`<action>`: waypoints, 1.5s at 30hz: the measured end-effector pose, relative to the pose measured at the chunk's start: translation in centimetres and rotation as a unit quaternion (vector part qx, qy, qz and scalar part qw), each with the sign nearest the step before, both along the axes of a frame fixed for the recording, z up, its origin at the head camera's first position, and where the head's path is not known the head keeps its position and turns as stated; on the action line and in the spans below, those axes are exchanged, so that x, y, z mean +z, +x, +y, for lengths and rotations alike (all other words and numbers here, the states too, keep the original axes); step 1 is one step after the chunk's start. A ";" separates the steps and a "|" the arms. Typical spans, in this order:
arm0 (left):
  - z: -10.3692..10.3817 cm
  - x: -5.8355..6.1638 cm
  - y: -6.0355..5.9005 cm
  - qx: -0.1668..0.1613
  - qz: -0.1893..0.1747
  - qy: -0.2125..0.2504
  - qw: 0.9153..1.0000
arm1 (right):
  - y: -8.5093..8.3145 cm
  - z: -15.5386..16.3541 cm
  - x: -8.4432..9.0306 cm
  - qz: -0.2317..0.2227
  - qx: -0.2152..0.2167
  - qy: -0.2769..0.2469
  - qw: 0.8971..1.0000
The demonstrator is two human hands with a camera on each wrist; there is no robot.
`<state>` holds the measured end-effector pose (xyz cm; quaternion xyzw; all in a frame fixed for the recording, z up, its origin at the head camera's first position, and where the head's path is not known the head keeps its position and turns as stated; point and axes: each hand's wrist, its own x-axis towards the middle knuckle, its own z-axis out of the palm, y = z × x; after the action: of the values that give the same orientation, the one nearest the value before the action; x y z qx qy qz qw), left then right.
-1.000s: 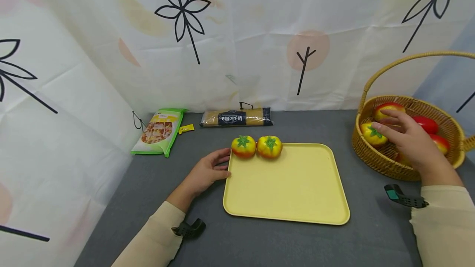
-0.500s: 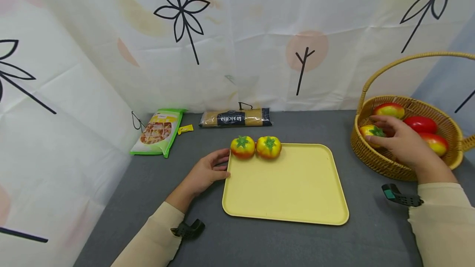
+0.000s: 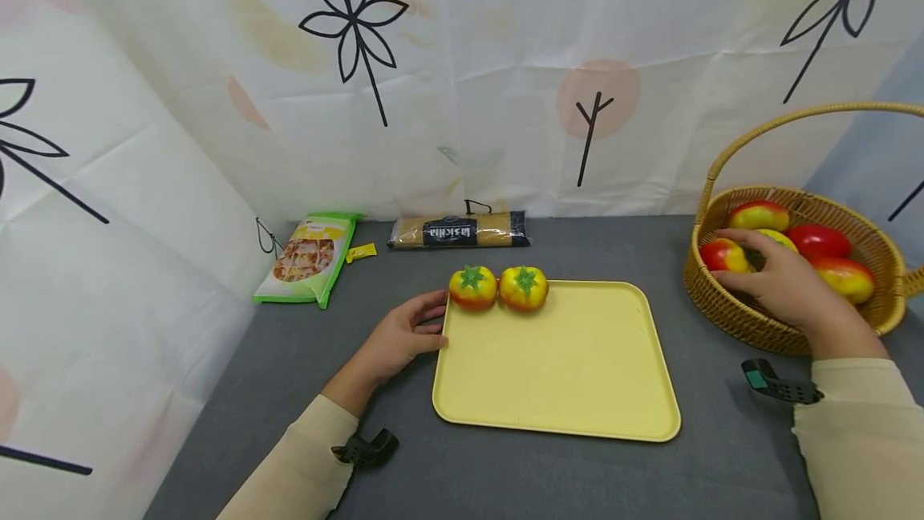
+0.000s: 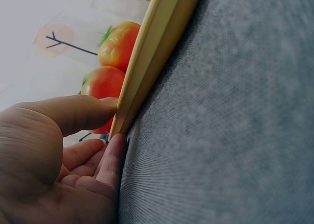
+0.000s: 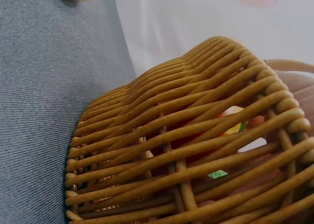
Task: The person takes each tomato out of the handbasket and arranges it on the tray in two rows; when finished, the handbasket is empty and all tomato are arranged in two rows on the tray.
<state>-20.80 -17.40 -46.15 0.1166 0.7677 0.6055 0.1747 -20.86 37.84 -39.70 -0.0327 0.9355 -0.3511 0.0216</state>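
My left hand (image 3: 404,331) pinches the left rim of a yellow tray (image 3: 563,367). Its thumb (image 4: 88,113) lies on the rim and the fingers sit low against the outer side. Two yellow-red tomatoes, a left tomato (image 3: 472,287) and a right tomato (image 3: 524,289), sit at the tray's back left corner, green tops up. Inside a wicker basket (image 3: 751,327) at right, my right hand (image 3: 783,283) curls its thumb and fingers around a red-and-yellow tomato (image 3: 724,255). The right wrist view is mostly filled by the basket's wall (image 5: 191,136), which hides much of that hand.
Other fruits fill the basket: a red-yellow fruit (image 3: 759,215), a red fruit (image 3: 819,241) and a mango-like fruit (image 3: 843,279). The basket's handle (image 3: 801,109) arches above them. Behind the tray lie a pasta packet (image 3: 456,229), a small yellow sachet (image 3: 361,252) and a green-edged bag (image 3: 306,259).
My right hand has come down and left into the basket. The tomato there showed its green top earlier; now a red-and-yellow side faces up. The left hand and tray have stayed put.
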 end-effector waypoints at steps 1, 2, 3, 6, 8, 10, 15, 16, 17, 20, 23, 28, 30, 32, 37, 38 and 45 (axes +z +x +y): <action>0.0 0.0 0.0 0.001 -0.002 0.000 1.000 | 0.0 -0.1 0.0 0.006 -0.002 -0.005 1.000; 0.1 0.0 0.0 0.003 -0.003 0.000 1.000 | 0.1 -0.1 0.0 0.012 -0.005 -0.009 1.000; 0.1 0.0 0.0 0.002 -0.001 -0.001 1.000 | 0.1 -0.1 0.0 0.017 -0.007 -0.015 1.000; 0.1 0.0 0.0 0.002 -0.002 -0.001 1.000 | 0.2 -0.2 0.1 0.029 -0.015 -0.028 0.999; 0.1 0.1 0.1 0.000 0.000 -0.001 1.000 | 0.3 -0.3 0.1 0.032 -0.030 -0.029 0.999; 0.1 0.2 0.1 0.002 -0.002 -0.001 1.000 | 0.5 -0.5 0.1 0.038 -0.048 -0.030 0.998; 0.0 0.2 0.2 0.002 -0.004 -0.002 1.000 | 1.0 -0.9 0.5 0.046 -0.079 -0.037 0.995; 0.0 0.2 0.2 0.002 -0.004 -0.003 1.000 | 1.1 -1.0 0.5 0.048 -0.080 -0.039 0.995; 0.0 0.2 0.1 0.003 -0.004 -0.003 1.000 | 1.1 -1.0 0.5 0.053 -0.079 -0.044 0.995; 0.0 0.2 0.1 0.003 -0.004 -0.004 1.000 | 1.1 -1.0 0.6 0.074 -0.080 -0.053 0.993; 0.0 0.2 0.2 0.003 -0.004 -0.004 1.000 | 1.3 -1.0 0.6 0.089 -0.089 -0.061 0.990; 0.0 0.1 0.1 0.001 -0.005 0.000 1.000 | 1.6 -1.6 1.0 0.097 -0.104 -0.084 0.986; 0.0 0.1 0.1 0.002 -0.005 0.000 1.000 | 1.8 -1.9 1.2 0.105 -0.101 -0.098 0.984; 0.0 0.1 0.1 0.000 -0.002 -0.001 1.000 | 2.0 -2.2 1.5 0.116 -0.096 -0.107 0.983; 0.0 0.1 0.1 0.001 -0.003 -0.003 1.000 | 2.3 -3.0 2.3 0.124 -0.090 -0.106 0.983; 0.0 0.1 0.1 0.002 -0.005 -0.004 1.000 | 2.4 -3.2 2.5 0.123 -0.091 -0.103 0.983; 0.0 0.2 0.1 0.002 -0.006 -0.002 1.000 | 2.5 -4.8 3.0 0.113 -0.071 -0.095 0.986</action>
<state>-20.70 -17.41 -45.97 0.1104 0.7680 0.6051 0.1784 -18.38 33.00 -36.74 -0.0071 0.8942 -0.4332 -0.1124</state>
